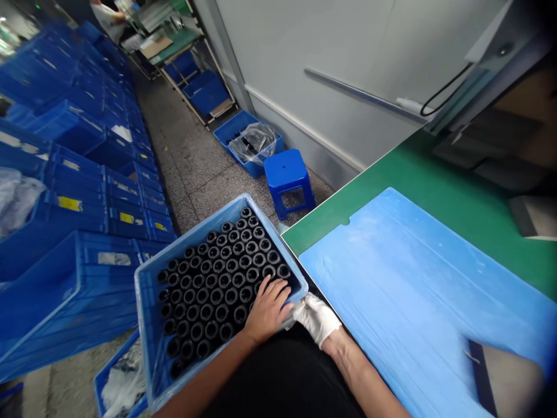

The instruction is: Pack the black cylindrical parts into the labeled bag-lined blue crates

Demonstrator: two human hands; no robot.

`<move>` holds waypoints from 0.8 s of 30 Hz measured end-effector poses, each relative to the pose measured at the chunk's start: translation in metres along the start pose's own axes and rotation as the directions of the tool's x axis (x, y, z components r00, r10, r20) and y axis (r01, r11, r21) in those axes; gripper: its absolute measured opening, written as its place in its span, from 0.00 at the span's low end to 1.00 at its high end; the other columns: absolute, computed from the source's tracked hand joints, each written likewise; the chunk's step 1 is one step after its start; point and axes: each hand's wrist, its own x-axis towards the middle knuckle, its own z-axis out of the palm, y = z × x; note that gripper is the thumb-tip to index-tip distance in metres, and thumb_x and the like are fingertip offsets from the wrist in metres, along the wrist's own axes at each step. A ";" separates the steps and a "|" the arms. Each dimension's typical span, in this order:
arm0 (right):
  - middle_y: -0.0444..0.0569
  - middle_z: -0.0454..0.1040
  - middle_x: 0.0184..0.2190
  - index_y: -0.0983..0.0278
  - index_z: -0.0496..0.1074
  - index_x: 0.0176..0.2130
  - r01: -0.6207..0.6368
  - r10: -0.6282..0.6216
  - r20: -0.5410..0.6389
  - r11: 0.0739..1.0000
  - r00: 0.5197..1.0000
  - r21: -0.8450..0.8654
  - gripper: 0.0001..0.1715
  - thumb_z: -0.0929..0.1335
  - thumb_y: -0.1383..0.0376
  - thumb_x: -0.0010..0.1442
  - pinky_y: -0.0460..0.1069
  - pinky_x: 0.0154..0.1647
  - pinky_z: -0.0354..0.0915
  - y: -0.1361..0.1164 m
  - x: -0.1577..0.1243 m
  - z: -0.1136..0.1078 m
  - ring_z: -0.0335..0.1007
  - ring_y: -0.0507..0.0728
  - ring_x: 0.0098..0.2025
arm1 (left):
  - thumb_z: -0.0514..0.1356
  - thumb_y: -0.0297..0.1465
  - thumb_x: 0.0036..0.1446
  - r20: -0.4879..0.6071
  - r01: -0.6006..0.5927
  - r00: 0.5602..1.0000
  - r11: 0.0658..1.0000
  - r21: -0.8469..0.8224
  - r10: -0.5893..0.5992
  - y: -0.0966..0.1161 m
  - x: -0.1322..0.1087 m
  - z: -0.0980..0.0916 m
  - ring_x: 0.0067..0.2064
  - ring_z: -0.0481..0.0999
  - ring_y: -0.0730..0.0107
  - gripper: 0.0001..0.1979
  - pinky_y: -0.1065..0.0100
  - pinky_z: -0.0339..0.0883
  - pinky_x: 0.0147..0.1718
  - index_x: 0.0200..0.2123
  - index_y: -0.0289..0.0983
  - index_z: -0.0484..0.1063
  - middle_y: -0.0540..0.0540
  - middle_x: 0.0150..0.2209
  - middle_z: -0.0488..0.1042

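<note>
A blue plastic crate [145, 302] sits on my lap, packed with several upright black tubes [217, 278]. My bare left hand [267, 307] lies on top of the tubes at the crate's near right corner, fingers curled loosely over them. My right hand [317, 318], in a white glove, grips the crate's rim at that same corner, just beside the left hand. Whether the left fingers hold a tube is hidden.
A green workbench [435, 186] with a blue mat [413, 278] stands to my right. Stacked blue crates [65, 203] fill the left. A blue stool [288, 177] and a crate with a plastic bag [255, 142] stand on the floor ahead. A person works far back.
</note>
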 end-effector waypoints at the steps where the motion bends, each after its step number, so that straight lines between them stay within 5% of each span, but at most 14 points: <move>1: 0.50 0.77 0.33 0.67 0.75 0.37 0.008 -0.008 -0.005 1.000 1.000 -0.004 0.15 0.78 0.64 0.50 0.52 0.38 0.74 0.000 0.000 0.001 0.74 0.57 0.34 | 0.54 0.35 0.66 -0.010 -0.011 1.000 1.000 0.012 0.011 0.000 0.000 0.000 0.60 0.68 0.58 0.16 0.44 0.50 0.67 0.54 0.38 0.69 0.41 0.55 0.72; 12: 0.51 0.78 0.32 0.68 0.77 0.34 -0.004 0.002 -0.023 0.997 1.000 -0.073 0.14 0.78 0.70 0.44 0.54 0.43 0.72 -0.004 -0.002 0.003 0.75 0.59 0.36 | 0.53 0.35 0.67 0.036 0.000 0.999 1.000 0.029 -0.001 0.000 0.001 -0.002 0.60 0.67 0.59 0.15 0.46 0.52 0.67 0.52 0.36 0.70 0.41 0.55 0.71; 18: 0.45 0.76 0.26 0.65 0.75 0.28 0.058 -0.057 -0.030 0.998 0.998 0.011 0.09 0.75 0.72 0.41 0.49 0.38 0.72 0.006 0.010 -0.001 0.73 0.54 0.30 | 0.53 0.34 0.67 0.060 -0.046 0.997 0.998 0.046 0.044 0.001 -0.003 0.000 0.63 0.65 0.61 0.18 0.49 0.51 0.67 0.58 0.37 0.66 0.42 0.58 0.70; 24: 0.49 0.77 0.33 0.67 0.74 0.38 0.007 -0.006 -0.033 1.000 0.999 0.019 0.10 0.71 0.62 0.59 0.52 0.33 0.73 0.002 0.015 0.000 0.74 0.55 0.31 | 0.53 0.36 0.67 0.009 -0.057 0.998 0.995 0.080 0.056 0.000 -0.005 0.001 0.61 0.67 0.59 0.19 0.46 0.50 0.67 0.58 0.38 0.67 0.41 0.56 0.72</move>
